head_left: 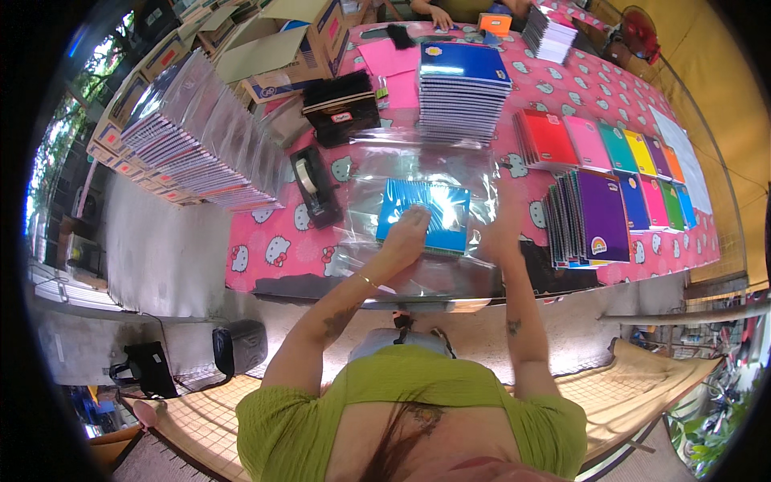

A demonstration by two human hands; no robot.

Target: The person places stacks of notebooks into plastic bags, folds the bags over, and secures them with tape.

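Observation:
A blue spiral notebook [446, 217] lies on a shiny clear plastic sheet [369, 169] in front of me; I cannot tell whether plastic also covers it. My left hand [407, 231] rests on the notebook's left half, its fingers bunched and bent; anything pinched in them is hidden. Just right of the notebook, over the sheet's right side, is my right hand [502, 234], smeared by motion so its fingers do not read. A black tape dispenser [316, 189] stands left of the sheet.
Behind the sheet rises a tall notebook stack [462, 92]. Plastic-wrapped notebooks [201, 153] stand left beside cardboard boxes [273, 60]. Colourful notebooks [604, 213] line the right. A black box [341, 112] sits behind the dispenser. Another person's hand [434, 16] is at the pink table's [554, 96] far edge.

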